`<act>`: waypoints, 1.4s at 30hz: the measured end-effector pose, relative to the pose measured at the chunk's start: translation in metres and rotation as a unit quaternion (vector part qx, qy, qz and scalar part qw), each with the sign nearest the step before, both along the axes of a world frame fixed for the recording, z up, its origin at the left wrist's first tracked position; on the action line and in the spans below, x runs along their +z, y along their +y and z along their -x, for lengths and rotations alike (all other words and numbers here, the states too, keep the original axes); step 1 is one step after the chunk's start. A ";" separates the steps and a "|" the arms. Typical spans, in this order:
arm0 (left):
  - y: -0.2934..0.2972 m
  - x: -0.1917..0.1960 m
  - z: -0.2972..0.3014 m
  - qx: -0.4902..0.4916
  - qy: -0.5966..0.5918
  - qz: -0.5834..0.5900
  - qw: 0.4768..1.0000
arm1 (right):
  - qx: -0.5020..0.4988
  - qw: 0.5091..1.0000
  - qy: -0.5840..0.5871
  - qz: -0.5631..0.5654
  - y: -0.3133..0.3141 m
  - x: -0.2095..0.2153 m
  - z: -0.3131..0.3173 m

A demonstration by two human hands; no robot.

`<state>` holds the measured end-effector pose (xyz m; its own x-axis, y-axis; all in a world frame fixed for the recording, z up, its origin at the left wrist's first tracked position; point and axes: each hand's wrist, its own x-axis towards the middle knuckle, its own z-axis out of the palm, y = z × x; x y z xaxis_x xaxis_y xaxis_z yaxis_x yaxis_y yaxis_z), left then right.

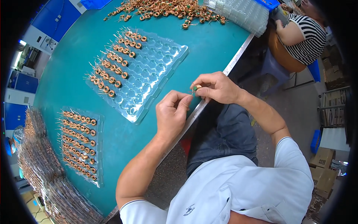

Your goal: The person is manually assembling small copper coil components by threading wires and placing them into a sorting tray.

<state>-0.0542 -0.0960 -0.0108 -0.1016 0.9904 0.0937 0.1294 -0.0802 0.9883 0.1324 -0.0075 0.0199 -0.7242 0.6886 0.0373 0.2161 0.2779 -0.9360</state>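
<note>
Between thumb and fingers, my right hand [219, 88] holds a small copper-wound toroid coil [196, 87] with some green on it. My left hand [173, 111] is pinched beside it, fingertips at the coil's thin wire lead. Both hands are over the table's near edge. Beyond them lies a clear plastic tray [164, 84] with round pockets; rows of copper coils [112, 67] with upright leads fill its left part, while the pockets on the right hold none. A second clear tray [100, 149], filled with rows of coils, rests further left.
A loose heap of coils [167, 9] lies at the far side of the green table [74, 67]. Stacked clear trays [242, 15] stand at the far right corner. Tall stacks of filled trays [56, 183] line the left edge. A seated person in a striped shirt [307, 37] is at the right.
</note>
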 end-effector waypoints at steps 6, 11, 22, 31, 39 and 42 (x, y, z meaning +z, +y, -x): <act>0.005 0.009 0.000 0.052 0.024 0.004 0.998 | 0.037 0.995 -0.024 0.088 -0.008 0.018 -0.013; 0.014 0.014 -0.007 -0.009 -0.011 -0.049 0.999 | 0.098 0.987 -0.125 -0.039 0.000 0.025 -0.019; -0.008 0.024 0.005 -0.079 0.104 -0.113 0.985 | 0.159 0.955 -0.203 -0.149 -0.024 0.036 -0.009; 0.013 0.022 0.021 -0.044 -0.007 -0.075 0.996 | 0.026 0.986 -0.046 -0.159 -0.026 0.039 -0.007; 0.002 0.007 0.027 -0.065 -0.101 0.006 0.993 | -0.021 0.999 0.023 0.009 -0.033 0.015 0.011; 0.002 0.010 0.027 -0.076 -0.027 0.012 0.997 | -0.012 0.996 0.043 0.080 -0.034 0.011 0.009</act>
<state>-0.0811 -0.0941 -0.0007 0.0459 0.9966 0.0684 0.0650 -0.0713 0.9953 0.1231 -0.0413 0.0309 -0.7059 0.7082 -0.0134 0.1380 0.1190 -0.9833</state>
